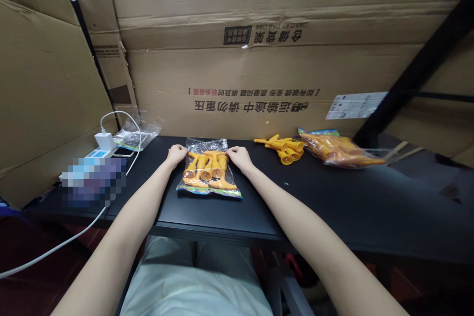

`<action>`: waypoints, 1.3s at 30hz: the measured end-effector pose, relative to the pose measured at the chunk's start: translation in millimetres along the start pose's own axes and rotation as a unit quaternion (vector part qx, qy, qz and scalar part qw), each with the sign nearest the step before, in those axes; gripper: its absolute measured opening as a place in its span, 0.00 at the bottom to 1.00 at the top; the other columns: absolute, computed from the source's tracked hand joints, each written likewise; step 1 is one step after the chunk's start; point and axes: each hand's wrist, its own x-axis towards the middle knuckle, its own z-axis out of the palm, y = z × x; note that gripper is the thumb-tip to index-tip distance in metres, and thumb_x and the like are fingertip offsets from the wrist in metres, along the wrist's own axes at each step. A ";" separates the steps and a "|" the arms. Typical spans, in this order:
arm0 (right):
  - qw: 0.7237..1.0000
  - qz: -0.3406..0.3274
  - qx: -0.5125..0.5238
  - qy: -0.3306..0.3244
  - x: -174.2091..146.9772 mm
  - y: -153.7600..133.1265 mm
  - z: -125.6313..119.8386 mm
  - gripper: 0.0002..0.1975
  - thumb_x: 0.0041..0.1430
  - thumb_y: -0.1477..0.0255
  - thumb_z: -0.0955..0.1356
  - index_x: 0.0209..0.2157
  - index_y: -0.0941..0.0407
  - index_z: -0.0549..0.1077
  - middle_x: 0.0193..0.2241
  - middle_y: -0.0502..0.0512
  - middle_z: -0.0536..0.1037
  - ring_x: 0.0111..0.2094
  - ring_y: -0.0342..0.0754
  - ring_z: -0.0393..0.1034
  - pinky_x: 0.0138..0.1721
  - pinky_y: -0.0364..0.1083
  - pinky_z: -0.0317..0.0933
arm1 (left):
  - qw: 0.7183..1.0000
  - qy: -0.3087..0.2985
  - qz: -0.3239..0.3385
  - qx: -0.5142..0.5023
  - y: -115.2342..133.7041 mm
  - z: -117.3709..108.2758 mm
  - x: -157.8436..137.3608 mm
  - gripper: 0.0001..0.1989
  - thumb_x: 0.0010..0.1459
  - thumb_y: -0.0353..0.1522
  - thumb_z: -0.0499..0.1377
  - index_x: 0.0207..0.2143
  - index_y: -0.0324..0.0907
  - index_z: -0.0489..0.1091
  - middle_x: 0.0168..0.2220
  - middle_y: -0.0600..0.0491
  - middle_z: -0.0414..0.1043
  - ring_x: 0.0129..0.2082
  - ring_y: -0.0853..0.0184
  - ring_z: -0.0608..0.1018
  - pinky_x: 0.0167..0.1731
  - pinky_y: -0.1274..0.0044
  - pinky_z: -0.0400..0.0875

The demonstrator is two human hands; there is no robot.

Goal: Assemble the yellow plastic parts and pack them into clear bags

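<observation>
A clear plastic bag (206, 146) lies flat on the black table in front of me, its colourful printed edge towards me. Inside it are several yellow-orange plastic pieces (217, 173) with cup-shaped ends and curved handle-like parts. My left hand (177, 154) is closed at the bag's left side, near its far corner. At the opposite side my right hand (240, 158) pinches the edge with its fingers together. Both forearms reach in from the near side.
Loose yellow plastic pieces (284, 148) lie to the right, beside another filled bag (333, 148). On the left are a power strip with a white charger (105, 140), a cable, a phone (124, 152) and a clear plastic bag (142, 133). Cardboard (222, 69) walls the back.
</observation>
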 end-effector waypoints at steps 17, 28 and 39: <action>0.965 0.070 0.247 -0.054 1.5 -4.5 -3.0 0.06 0.45 0.73 0.72 0.27 0.58 0.72 0.19 0.49 0.74 0.24 0.43 0.70 0.35 0.45 0.65 | 0.997 0.019 0.021 -0.077 -2.9 0.2 3.5 0.08 0.47 0.32 0.61 0.17 0.41 0.70 0.31 0.49 0.78 0.39 0.63 0.78 0.42 0.76 0.68; 0.969 0.071 0.228 -0.059 3.4 -4.9 -8.4 0.05 0.42 0.81 0.69 0.24 0.57 0.70 0.19 0.47 0.74 0.22 0.40 0.67 0.32 0.42 0.64 | 0.971 -0.070 0.011 -0.229 -2.7 -11.3 1.6 0.09 0.39 0.31 0.67 0.23 0.40 0.70 0.20 0.53 0.75 0.28 0.65 0.79 0.43 0.70 0.71; 0.957 0.042 0.275 -0.078 3.0 -2.1 -5.7 0.05 0.41 0.80 0.66 0.21 0.58 0.73 0.18 0.47 0.72 0.20 0.38 0.63 0.26 0.41 0.60 | 0.967 -0.102 0.035 -0.230 -4.5 -14.5 3.0 0.05 0.35 0.25 0.65 0.21 0.38 0.72 0.19 0.55 0.74 0.23 0.70 0.75 0.39 0.72 0.71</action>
